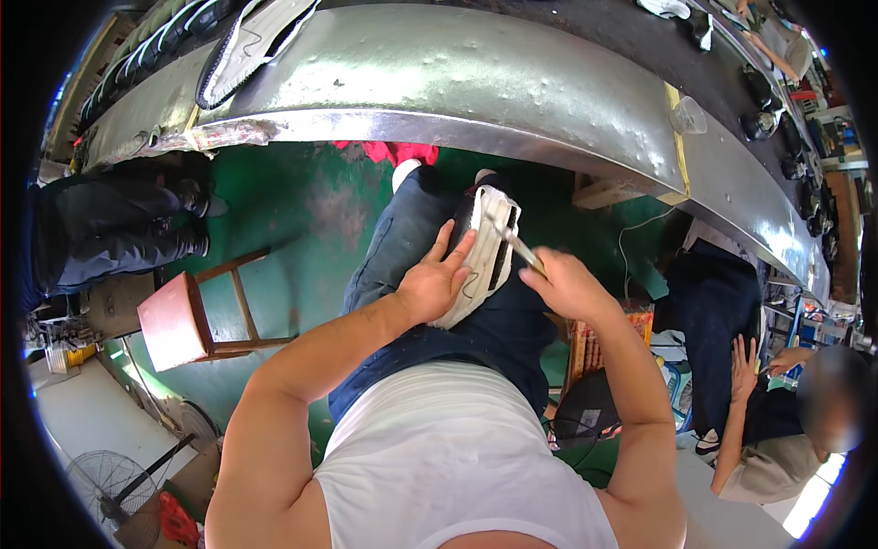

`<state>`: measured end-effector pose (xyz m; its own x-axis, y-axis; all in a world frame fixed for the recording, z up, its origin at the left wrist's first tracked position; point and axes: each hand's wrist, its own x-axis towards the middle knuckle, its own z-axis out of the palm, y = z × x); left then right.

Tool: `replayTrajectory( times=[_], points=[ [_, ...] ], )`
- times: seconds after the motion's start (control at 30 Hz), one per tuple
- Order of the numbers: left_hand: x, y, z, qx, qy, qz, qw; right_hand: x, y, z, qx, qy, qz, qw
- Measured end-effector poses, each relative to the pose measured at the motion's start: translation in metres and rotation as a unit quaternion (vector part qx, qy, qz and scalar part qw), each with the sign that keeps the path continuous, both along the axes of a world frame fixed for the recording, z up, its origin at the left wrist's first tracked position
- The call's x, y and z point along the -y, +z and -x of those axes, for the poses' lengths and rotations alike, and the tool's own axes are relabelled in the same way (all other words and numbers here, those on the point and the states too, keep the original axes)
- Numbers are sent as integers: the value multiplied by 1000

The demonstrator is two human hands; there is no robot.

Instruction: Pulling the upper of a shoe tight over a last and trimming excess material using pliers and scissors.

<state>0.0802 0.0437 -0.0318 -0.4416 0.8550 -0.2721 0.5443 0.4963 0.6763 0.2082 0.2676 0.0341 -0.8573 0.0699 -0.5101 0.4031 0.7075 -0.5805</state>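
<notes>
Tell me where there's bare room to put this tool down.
The metal bench is bare between the sole at its left end and the plastic cup. The stool seat is free too. The lap is crowded: the left hand presses the shoe piece, the right hand holds the tool.

The shoe upper on the lap is white with black panels and dark stitch lines; the trousers are dark navy; the vest is white; the floor is green; the stool has a red seat; the tabletop is dull silver.
</notes>
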Motion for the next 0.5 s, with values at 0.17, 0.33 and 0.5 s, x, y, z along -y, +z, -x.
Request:
replayTrajectory(
  times=[0.17, 0.33, 0.5],
  points=[
    [-17, 29, 2, -12, -49, 123, 991, 13, -35, 28, -129, -16, -122, 984],
    [-19, 48, 2, -21, -89, 206, 974, 19, -34, 26, -230, -44, -85, 969],
    [20, 0, -21, 130, 178, -41, 974, 31, -20, 11, -173, -51, -37, 983]
  ],
)
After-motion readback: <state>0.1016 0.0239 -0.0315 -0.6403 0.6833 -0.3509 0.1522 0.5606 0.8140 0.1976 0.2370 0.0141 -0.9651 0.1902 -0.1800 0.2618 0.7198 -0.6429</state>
